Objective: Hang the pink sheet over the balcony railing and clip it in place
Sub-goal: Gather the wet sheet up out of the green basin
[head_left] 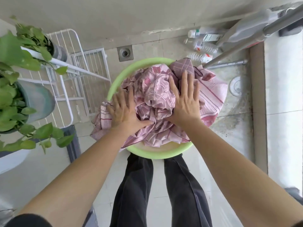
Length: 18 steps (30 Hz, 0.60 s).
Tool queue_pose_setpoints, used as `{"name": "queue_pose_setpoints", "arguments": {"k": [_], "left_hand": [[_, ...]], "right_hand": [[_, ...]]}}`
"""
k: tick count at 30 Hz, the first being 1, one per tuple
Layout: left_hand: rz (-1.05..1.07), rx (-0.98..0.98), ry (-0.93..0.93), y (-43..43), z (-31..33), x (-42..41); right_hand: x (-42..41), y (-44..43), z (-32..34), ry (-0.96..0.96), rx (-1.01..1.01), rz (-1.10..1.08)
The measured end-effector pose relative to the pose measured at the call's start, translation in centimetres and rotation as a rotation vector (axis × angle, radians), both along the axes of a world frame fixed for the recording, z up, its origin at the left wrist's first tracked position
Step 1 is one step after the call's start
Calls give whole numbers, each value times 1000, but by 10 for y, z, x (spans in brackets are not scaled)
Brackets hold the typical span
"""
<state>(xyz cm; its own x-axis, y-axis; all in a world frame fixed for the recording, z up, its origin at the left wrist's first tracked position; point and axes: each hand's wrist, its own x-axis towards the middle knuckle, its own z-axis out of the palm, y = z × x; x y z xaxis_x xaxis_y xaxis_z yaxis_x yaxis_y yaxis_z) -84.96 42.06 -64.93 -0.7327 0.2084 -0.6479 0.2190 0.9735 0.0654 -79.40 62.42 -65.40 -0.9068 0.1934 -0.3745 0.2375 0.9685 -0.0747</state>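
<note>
The pink sheet [157, 90], patterned with flowers and stripes, lies crumpled in a round light-green basin [129, 67] on the floor in front of my legs. Parts of it spill over the basin's left and right rims. My left hand [125, 110] rests flat on the left side of the heap with fingers spread. My right hand [186, 100] presses flat on the right side, fingers straight and pointing away from me. Neither hand grips the cloth. No clips show in this view.
A white folded drying rack [78, 66] leans at the left beside potted green plants [18, 89]. A floor drain [125, 53] sits beyond the basin. Several plastic bottles [203, 45] lie at the back right, with metal poles [232, 51] slanting above them.
</note>
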Motion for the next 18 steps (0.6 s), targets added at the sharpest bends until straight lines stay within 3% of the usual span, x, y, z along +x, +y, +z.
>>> {"name": "queue_pose_setpoints", "arguments": {"k": [4,9,12,18], "left_hand": [[-5,44,150,13,-15,-12],[2,188,161,3,-13,-32],[-4,162,189,-17,-5,-39],[68,72,220,-51,3,-61]], "right_hand": [[-4,13,-18,-96,27,-33],[9,16,-10,-131,-51,-39],[17,6,-1,-177,-58,-1],[4,-35,-13,-230,136,59]]}}
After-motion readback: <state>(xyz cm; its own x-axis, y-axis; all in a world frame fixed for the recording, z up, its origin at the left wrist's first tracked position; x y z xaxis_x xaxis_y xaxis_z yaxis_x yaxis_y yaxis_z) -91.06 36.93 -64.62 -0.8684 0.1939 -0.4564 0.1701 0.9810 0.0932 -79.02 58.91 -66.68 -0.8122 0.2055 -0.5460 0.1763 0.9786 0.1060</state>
